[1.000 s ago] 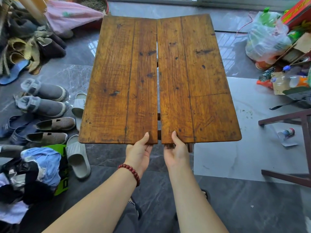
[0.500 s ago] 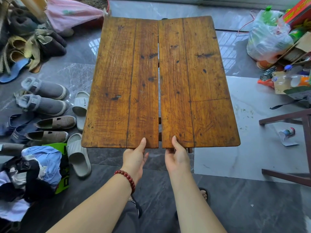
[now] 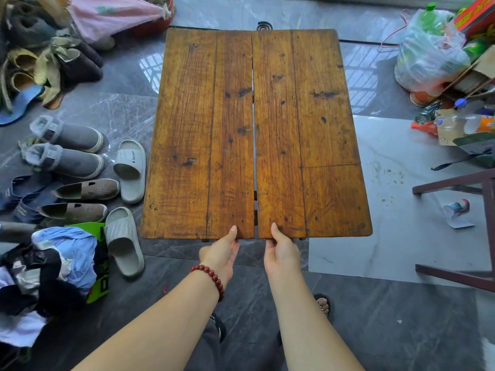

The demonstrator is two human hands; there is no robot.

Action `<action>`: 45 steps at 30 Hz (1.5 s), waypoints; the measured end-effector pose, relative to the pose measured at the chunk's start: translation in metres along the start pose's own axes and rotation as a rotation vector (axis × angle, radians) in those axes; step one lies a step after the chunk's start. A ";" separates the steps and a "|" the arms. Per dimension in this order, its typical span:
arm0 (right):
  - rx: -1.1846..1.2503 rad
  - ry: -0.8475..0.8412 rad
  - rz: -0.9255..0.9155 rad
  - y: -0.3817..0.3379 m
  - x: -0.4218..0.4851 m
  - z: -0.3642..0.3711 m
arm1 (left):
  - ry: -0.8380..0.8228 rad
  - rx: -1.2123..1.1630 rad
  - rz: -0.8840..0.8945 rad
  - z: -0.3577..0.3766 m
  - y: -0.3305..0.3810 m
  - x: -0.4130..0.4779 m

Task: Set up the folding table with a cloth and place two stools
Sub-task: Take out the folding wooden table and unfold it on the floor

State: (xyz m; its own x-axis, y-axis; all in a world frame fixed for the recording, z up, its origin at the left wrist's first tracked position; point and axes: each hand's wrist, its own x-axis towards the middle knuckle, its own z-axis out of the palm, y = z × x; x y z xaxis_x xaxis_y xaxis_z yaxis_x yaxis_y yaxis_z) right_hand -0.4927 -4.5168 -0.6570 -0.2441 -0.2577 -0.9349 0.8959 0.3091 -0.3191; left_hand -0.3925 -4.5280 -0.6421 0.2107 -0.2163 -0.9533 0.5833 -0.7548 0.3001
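1. The folding table [image 3: 201, 135] stands on the grey tiled floor [image 3: 388, 330] straight in front of me. Its long side runs from near to far.
2. Its top is two worn brown wooden leaves lying flat side by side, with a thin gap down the middle.
3. My left hand [image 3: 222, 253] pinches the near edge of the left leaf just beside the gap. The thumb lies on top and the fingers are curled under the wood, mostly hidden.
4. My right hand [image 3: 281, 253] clamps the near edge of the right leaf the same way, just across the gap. The two hands are close but not touching.
5. A red bead bracelet [image 3: 211, 277] sits on my left wrist.
6. Left of the table, shoes and slippers lie on the floor: a pair of grey slippers [image 3: 67, 135], and pale slides [image 3: 130, 170] just beside the table's left edge.
7. At the near left is a heap of clothes [image 3: 48, 277].
8. At the far right a clear plastic bag [image 3: 428, 62] sits among boxes and bottles.
9. A dark wooden frame [image 3: 455, 183] juts in at the right edge, well apart from the table. I cannot tell what it belongs to.
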 end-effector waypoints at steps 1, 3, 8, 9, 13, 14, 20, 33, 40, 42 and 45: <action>-0.018 0.003 0.003 0.002 0.002 -0.003 | 0.001 0.002 -0.011 -0.002 -0.003 0.002; -0.059 0.017 0.012 0.006 0.006 -0.009 | 0.012 0.003 -0.034 -0.007 -0.010 0.006; -0.060 0.033 0.024 0.013 0.017 -0.017 | 0.023 -0.026 -0.043 -0.012 -0.020 0.016; -0.050 0.031 0.025 0.014 0.018 -0.018 | 0.023 -0.028 -0.043 -0.012 -0.022 0.017; -0.042 0.032 0.029 0.016 0.020 -0.019 | 0.034 -0.027 -0.038 -0.011 -0.026 0.020; -0.026 0.027 0.026 0.017 0.020 -0.019 | 0.039 -0.026 -0.035 -0.011 -0.026 0.020; -0.009 0.029 0.027 0.016 0.021 -0.020 | 0.061 -0.034 -0.024 -0.010 -0.031 0.022; -0.153 0.048 0.115 0.007 0.030 -0.026 | 0.117 0.082 0.028 -0.001 -0.045 0.021; -0.126 0.041 0.107 -0.018 0.030 -0.045 | -0.042 0.105 -0.056 0.007 -0.062 0.012; -0.119 0.061 0.092 -0.025 0.030 -0.049 | -0.074 0.137 -0.062 0.009 -0.066 0.009; -0.097 0.081 0.073 -0.032 0.033 -0.054 | -0.106 0.167 -0.066 0.014 -0.068 0.011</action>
State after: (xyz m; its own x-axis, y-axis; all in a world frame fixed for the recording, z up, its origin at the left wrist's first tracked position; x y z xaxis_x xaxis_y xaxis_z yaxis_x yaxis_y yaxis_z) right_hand -0.5493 -4.4855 -0.6861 -0.2122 -0.1580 -0.9644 0.8732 0.4123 -0.2597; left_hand -0.4408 -4.4873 -0.6733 0.0872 -0.2207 -0.9714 0.4529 -0.8598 0.2360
